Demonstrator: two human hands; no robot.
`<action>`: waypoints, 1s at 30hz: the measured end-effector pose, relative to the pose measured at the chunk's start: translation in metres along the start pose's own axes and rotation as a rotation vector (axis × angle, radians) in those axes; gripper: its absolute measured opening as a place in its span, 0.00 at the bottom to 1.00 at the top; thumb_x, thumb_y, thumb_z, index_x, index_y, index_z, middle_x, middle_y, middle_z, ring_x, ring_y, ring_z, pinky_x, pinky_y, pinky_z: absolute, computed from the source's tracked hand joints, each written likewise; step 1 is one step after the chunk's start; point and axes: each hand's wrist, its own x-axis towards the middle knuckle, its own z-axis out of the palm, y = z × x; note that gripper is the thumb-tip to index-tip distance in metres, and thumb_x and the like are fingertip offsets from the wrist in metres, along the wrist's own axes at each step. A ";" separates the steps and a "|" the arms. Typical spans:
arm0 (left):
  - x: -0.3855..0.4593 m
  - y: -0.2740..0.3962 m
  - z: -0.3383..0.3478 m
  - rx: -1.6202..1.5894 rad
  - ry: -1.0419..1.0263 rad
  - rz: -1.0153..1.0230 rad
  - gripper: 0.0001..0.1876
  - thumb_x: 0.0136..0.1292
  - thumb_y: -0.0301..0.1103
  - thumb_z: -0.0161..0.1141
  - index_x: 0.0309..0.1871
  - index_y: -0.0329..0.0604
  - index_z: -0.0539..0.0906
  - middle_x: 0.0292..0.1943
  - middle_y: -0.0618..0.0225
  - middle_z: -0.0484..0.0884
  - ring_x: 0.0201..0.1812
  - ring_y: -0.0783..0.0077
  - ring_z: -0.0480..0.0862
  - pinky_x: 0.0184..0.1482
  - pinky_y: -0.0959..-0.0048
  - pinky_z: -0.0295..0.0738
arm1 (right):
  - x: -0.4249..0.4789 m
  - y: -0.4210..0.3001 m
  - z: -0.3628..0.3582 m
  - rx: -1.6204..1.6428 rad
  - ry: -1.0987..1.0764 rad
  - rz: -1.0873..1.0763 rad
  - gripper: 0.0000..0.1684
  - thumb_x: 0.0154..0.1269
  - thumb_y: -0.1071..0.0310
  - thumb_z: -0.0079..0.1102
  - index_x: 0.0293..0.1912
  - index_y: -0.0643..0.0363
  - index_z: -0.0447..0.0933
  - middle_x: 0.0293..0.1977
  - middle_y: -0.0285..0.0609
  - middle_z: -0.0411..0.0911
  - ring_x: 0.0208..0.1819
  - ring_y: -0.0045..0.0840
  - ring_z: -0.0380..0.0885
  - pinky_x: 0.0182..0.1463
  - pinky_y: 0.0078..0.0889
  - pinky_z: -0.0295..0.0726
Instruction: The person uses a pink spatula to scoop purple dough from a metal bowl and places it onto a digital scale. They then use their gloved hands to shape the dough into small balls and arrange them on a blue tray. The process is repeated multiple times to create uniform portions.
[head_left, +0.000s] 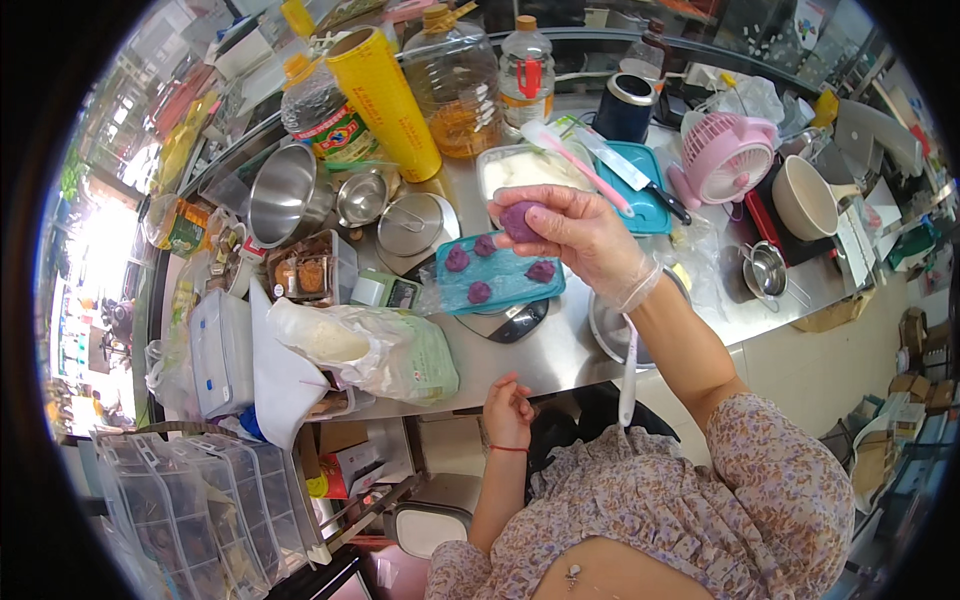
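My right hand (581, 232), in a thin clear glove, grips a ball of purple dough (520, 222) between thumb and fingers, held up above the steel worktop. Below it, a teal plastic lid (501, 287) covered in cling film carries several rough purple lumps (541, 271). That lid rests on a kitchen scale (517, 321). My left hand (510, 411), bare with a red cord at the wrist, hangs at the worktop's front edge, fingers loosely curled and holding nothing. Partly behind my right forearm stands a metal bowl (606, 330) with a white-handled utensil (628, 382).
Behind my right hand is a tub of white contents (517, 169), with a pink spatula (589, 178) and a knife (637, 176) beside it. A pink fan (727, 161) and cream saucepan (802, 196) stand right. An opened bag (405, 352) and steel bowl (281, 195) sit left.
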 end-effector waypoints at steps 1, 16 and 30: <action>-0.002 -0.002 0.004 0.006 -0.003 0.002 0.10 0.61 0.31 0.51 0.45 0.45 0.74 0.26 0.70 0.76 0.19 0.78 0.67 0.20 0.78 0.60 | -0.004 -0.002 -0.005 0.079 -0.023 0.010 0.24 0.67 0.67 0.52 0.59 0.66 0.66 0.51 0.44 0.73 0.53 0.33 0.75 0.54 0.23 0.77; -0.016 -0.043 0.036 0.028 0.109 0.041 0.09 0.61 0.31 0.51 0.45 0.46 0.75 0.25 0.70 0.76 0.18 0.78 0.66 0.19 0.78 0.58 | -0.038 -0.025 -0.068 0.337 -0.089 0.054 0.17 0.68 0.67 0.50 0.53 0.64 0.72 0.46 0.42 0.77 0.47 0.25 0.78 0.51 0.22 0.76; -0.027 -0.064 0.048 0.043 0.163 0.063 0.11 0.61 0.31 0.51 0.47 0.46 0.74 0.26 0.71 0.76 0.19 0.79 0.65 0.20 0.78 0.58 | -0.046 -0.014 -0.089 0.486 -0.089 0.099 0.23 0.63 0.67 0.57 0.57 0.58 0.68 0.50 0.40 0.74 0.50 0.30 0.76 0.52 0.28 0.77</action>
